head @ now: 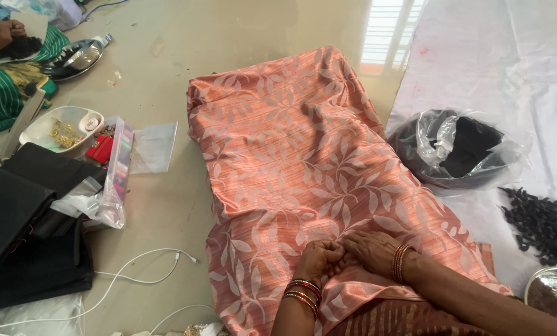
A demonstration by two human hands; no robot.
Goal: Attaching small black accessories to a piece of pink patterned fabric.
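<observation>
Salmon-pink satin cloth with a pale leaf print [291, 155] lies on the glossy beige floor [166, 211], long axis running away from the person. Both hands rest together at its near end. Left hand [319, 258] is curled, pinching a fold; right hand [375, 249] lies flat beside it, touching. Bare floor lies left of the cloth; a black plastic bag [459, 149] sits right.

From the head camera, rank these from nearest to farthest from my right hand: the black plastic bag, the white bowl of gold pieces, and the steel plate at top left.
Measured from the right hand, resting on the peach leaf-print cloth:
1. Black plastic bag, on the right.
2. White bowl of gold pieces, far left.
3. Steel plate, top left corner.
</observation>
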